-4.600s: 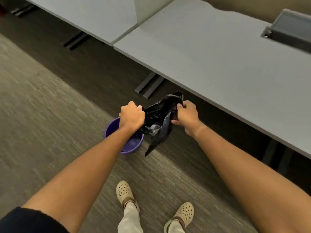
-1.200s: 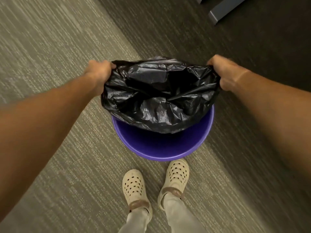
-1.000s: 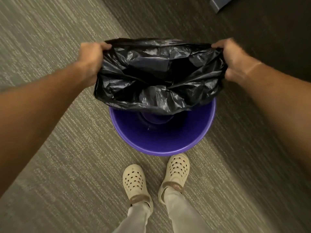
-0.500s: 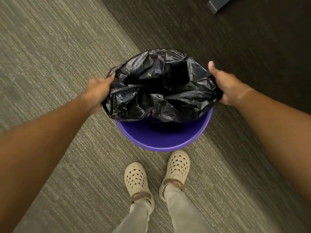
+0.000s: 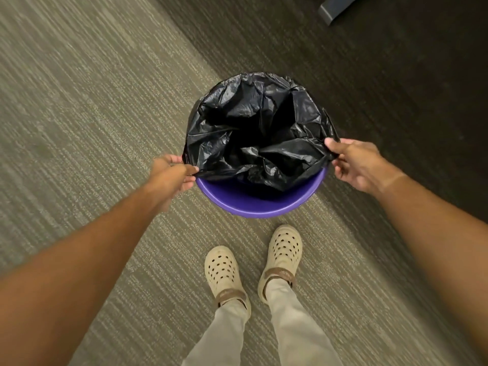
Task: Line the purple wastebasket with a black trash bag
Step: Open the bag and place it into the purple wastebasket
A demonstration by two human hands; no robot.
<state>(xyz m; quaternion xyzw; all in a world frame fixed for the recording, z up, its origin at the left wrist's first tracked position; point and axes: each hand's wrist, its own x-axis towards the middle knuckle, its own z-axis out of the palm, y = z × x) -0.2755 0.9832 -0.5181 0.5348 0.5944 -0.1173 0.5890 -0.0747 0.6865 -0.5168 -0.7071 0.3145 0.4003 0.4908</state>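
The purple wastebasket [image 5: 260,204] stands on the carpet just ahead of my feet. A crinkled black trash bag [image 5: 260,130] sits in its mouth, opened wide, with its far edge draped over the far rim. The near rim still shows bare purple. My left hand [image 5: 170,175] pinches the bag's edge at the basket's left side. My right hand [image 5: 355,162] pinches the edge at the right side. The basket's inside is mostly hidden by the bag.
Grey-green striped carpet [image 5: 79,114] lies to the left and a darker strip of floor [image 5: 396,88] to the right. A grey desk foot [image 5: 335,10] shows at the top right. My two beige clogs [image 5: 253,265] stand close to the basket's near side.
Both hands have come down and toward me with the bag, from above the basket to rim level. The bag's far edge now lies over the far rim and its mouth has spread wider.
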